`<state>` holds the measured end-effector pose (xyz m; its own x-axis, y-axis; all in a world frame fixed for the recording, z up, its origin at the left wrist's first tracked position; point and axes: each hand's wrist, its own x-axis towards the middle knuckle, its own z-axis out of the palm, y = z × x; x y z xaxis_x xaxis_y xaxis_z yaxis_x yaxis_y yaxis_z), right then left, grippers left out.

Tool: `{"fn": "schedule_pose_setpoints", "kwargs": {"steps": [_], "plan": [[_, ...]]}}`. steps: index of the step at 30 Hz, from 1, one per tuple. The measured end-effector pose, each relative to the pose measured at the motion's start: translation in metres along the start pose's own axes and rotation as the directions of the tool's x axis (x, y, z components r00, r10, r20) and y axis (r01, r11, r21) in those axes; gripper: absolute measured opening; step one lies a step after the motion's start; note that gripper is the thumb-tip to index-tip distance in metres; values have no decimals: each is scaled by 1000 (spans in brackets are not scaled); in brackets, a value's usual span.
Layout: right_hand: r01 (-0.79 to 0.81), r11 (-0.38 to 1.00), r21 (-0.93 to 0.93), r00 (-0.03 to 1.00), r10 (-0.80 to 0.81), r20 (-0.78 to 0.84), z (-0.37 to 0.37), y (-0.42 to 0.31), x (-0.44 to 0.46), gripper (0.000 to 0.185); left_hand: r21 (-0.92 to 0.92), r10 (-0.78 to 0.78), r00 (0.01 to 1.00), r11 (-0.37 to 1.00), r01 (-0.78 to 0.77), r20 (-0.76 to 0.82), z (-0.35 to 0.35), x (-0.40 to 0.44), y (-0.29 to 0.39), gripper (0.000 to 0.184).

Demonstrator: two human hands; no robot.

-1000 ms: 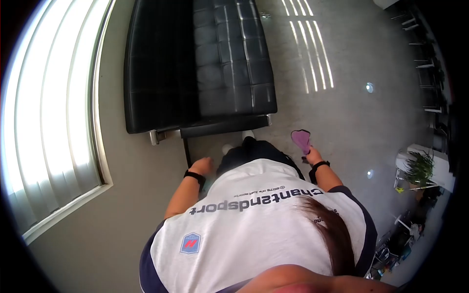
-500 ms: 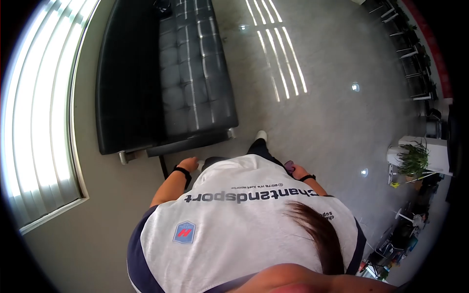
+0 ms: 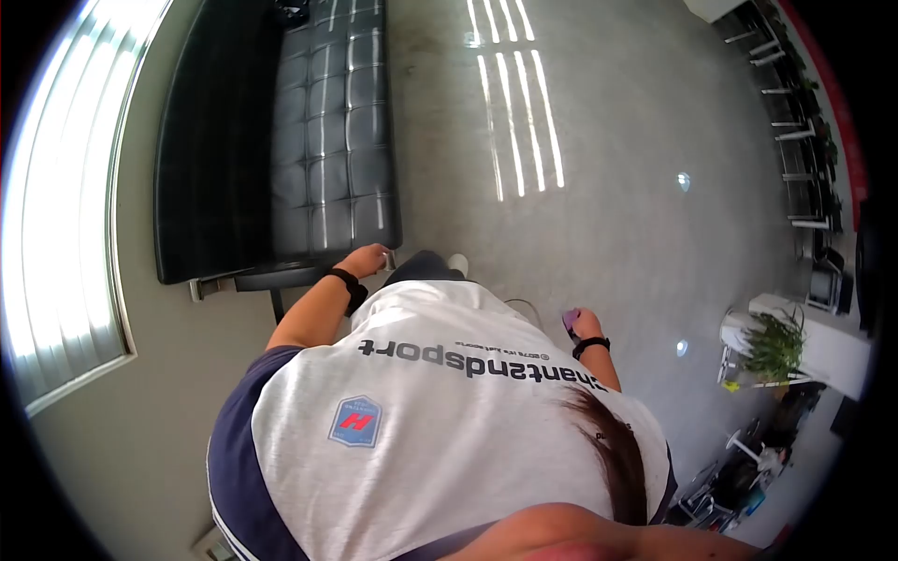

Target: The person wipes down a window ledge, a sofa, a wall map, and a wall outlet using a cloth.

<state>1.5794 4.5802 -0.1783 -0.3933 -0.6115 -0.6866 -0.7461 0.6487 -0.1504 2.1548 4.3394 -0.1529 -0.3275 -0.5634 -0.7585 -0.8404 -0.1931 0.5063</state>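
My left hand is closed, its fingers curled, close to the front corner of a black tufted sofa. A small pale or metallic bit shows at its fingertips; I cannot tell whether it is held or is the sofa's leg behind. Out to the side over the grey floor, my right hand is wrapped around a small purple object, mostly covered by the fingers. Dark bands circle both wrists. A white shirt with dark lettering covers my torso between the arms.
The polished floor reflects strips of light. A bright window with blinds is on the left. A potted plant stands by a white cabinet on the right, with several chairs beyond. A dark item lies on the sofa.
The sofa has shifted left in view and now lies nearer my left hand. My left hand has moved up in view; my right hand has swung outward with the purple object. The visible foot has changed.
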Motion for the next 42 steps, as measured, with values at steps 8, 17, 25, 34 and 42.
{"fn": "schedule_pose_setpoints", "kwargs": {"steps": [8,17,25,34,42], "plan": [[625,773,110,746,-633,208,-49,-194,71,49,-774,-443,884,505,383,148,-2,16,-49,38],[426,887,178,840,-461,288,-144,-321,138,48,-899,-461,830,138,416,313,-39,107,-46,40],[401,883,-244,910,-353,217,-259,-376,264,32,-969,-377,907,84,233,186,-146,147,-37,51],[669,700,-249,743,-617,260,-285,-585,374,34,-992,-532,839,-100,76,118,-253,153,-20,45],[876,402,-266,473,-607,639,-313,-782,514,30,-846,-656,737,475,241,-159,-329,203,-18,36]]}}
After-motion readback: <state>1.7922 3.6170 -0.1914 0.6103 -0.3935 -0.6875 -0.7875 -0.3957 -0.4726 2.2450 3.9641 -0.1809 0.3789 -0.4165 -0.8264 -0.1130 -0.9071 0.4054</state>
